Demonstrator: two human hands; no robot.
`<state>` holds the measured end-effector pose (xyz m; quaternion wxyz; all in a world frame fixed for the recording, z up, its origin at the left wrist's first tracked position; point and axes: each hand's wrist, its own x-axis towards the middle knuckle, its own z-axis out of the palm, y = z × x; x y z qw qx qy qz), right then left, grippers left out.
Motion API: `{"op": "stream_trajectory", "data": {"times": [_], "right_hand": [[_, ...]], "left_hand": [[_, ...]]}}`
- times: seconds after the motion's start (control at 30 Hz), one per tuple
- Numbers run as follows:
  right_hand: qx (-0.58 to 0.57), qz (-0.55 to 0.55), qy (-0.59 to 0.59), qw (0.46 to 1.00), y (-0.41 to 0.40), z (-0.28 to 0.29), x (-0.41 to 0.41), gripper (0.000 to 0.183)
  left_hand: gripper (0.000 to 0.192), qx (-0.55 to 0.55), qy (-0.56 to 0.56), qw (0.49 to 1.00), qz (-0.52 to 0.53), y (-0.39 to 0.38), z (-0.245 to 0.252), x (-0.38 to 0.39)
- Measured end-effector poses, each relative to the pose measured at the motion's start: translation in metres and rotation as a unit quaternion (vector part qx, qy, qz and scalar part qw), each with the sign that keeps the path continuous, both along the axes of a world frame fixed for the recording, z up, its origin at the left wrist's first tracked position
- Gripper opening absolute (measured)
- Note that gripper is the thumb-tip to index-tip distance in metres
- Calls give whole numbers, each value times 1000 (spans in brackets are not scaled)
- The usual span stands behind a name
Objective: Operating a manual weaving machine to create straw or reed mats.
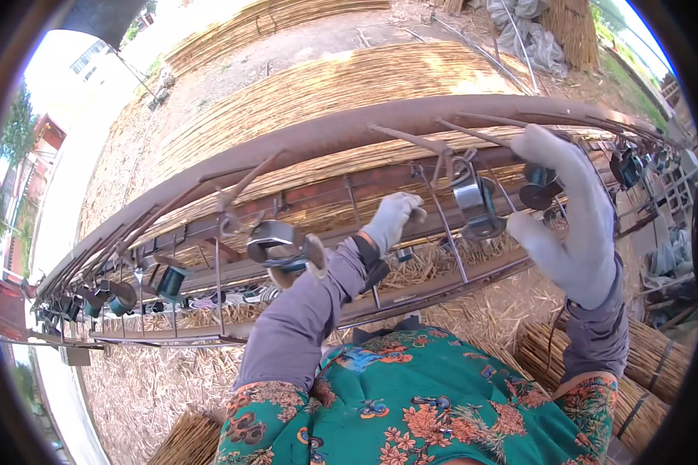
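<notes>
Both hands wear pale work gloves over a long rusty metal frame (349, 131) hung with spools. My left hand (392, 221) reaches in among the thin upright rods, its fingers bent; whether it pinches something is not clear. To its left hangs a metal spool holder (276, 235), partly behind my forearm. My right hand (570, 226) is raised and blurred, thumb and fingers wide apart, beside a dark spool of wire or twine (538, 185). Between the hands hangs a shiny spool holder (471, 200) with dark green strand. Layers of reed stalks (320, 99) lie beyond the frame.
More spools (171, 282) hang along the frame to both sides. Metal rods (445, 224) slant between its bars. Bundled reeds (640, 401) lie at lower right, another bundle (186, 439) at lower left. Loose straw (151, 378) covers the ground. Plastic sheeting (529, 35) lies at the far right.
</notes>
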<state>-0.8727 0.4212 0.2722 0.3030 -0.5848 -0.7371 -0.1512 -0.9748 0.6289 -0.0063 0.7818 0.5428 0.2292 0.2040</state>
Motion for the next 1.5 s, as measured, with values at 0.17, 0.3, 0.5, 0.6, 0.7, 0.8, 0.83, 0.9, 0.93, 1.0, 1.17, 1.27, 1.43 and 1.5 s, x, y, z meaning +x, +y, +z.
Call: {"op": "stream_trajectory", "data": {"times": [0.17, 0.3, 0.5, 0.6, 0.7, 0.8, 0.83, 0.9, 0.93, 1.0, 1.17, 1.27, 1.43, 1.5], "right_hand": [[-143, -24, 399, 905, 23, -33, -37, 59], [-56, -141, -9, 988, 18, -12, -44, 39], [-3, -211, -197, 958, 37, 21, -32, 33], [-167, -97, -139, 971, 13, -13, -36, 26], [-234, 58, -103, 965, -38, -94, -55, 25], [-305, 51, -2, 951, -94, -142, -93, 26], [-263, 11, 28, 964, -109, -152, -103, 26], [-217, -44, 62, 973, -137, -158, -122, 26], [-247, -81, 79, 962, -148, -156, -132, 27], [-292, -138, 110, 940, -171, -158, -153, 29], [-264, -275, 394, 836, -193, -150, -201, 33], [-261, -271, 435, 818, -196, -154, -208, 32], [-180, -140, 724, 651, -185, -174, -193, 34], [-148, -35, 755, 638, -169, -180, -191, 44]], "left_hand": [[19, 9, 84, 991, -104, -85, 81, -55], [20, -25, -103, 982, -159, -106, 113, -104], [34, -239, -50, 923, -296, -118, 78, -133], [38, -258, -65, 926, -267, -132, 65, -136], [38, -253, -78, 941, -209, -149, 65, -133], [35, -183, -132, 955, -190, -178, 48, -121], [35, -186, -127, 953, -203, -187, 40, -120], [37, 152, -133, 955, -218, -203, 29, -119], [39, 72, -121, 950, -279, -206, 48, -127], [39, -16, -75, 921, -382, -213, 65, -130], [40, -106, -6, 868, -484, -225, 68, -138], [45, -20, -34, 873, -486, -223, 66, -141], [49, 116, -140, 915, -359, -218, 66, -143], [54, 492, -220, 818, -198, -202, 73, -139]]}}
